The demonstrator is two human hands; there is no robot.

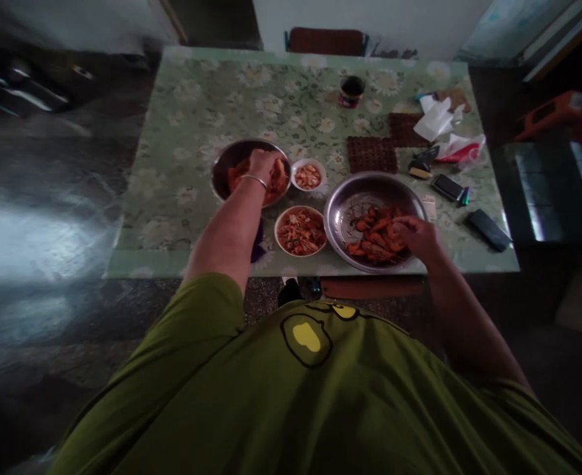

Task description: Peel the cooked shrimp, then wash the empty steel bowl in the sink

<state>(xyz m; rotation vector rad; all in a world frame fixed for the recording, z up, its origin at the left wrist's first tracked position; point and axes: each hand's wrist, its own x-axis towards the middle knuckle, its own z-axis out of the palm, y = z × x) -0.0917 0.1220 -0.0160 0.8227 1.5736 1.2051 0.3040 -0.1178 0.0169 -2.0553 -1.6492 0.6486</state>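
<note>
My left hand (264, 165), with a bracelet at the wrist, reaches down into a metal bowl (215, 173) of orange-red shrimp (239, 173). Its fingers are curled in among them, and what they hold is hidden. Over the right rim of a larger metal basin (338, 221) comes my right hand (418, 235), its fingertips pinched at the edge of a pile of cooked shrimp (377, 231). Between the two vessels stand a small white bowl (323, 173) of peeled shrimp meat (307, 176) and a bowl (277, 241) of shrimp heads and shells (301, 231).
A flowered cloth covers the table (172, 165). Toward the back stand a dark can (351, 92) and brown woven mats (371, 154). At the right lie crumpled white tissue or plastic (437, 117), a red-and-white packet (462, 150) and a dark phone-like case (489, 229). A chair (326, 41) stands beyond.
</note>
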